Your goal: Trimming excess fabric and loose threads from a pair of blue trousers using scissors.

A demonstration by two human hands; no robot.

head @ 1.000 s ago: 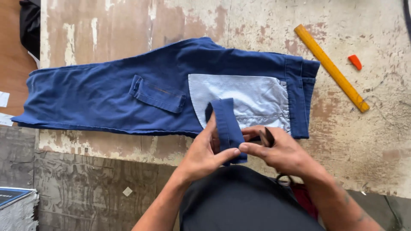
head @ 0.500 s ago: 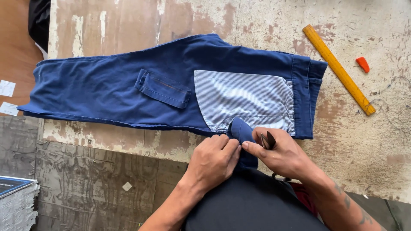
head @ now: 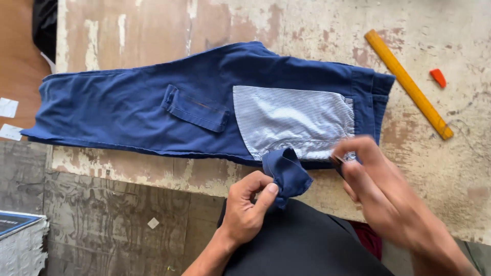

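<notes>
1. Blue trousers [head: 128, 112] lie flat across the worn table [head: 307, 25], striped lining [head: 291, 120] showing.
2. Left hand [head: 248, 207] has a folded blue flap [head: 287, 174] pinched tight at the table's near edge.
3. Right hand [head: 381, 186] is blurry, fingers closed on a small dark tool [head: 337, 164].
4. Yellow ruler [head: 409, 84] and orange chalk [head: 438, 77] sit far right.

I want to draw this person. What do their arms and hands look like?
Both arms are bare, with no sleeves, gloves, rings or watch showing. The left hand is sharp, with short nails. The right hand is blurred, so small marks cannot be told. Dark clothing covers the body below.
</notes>
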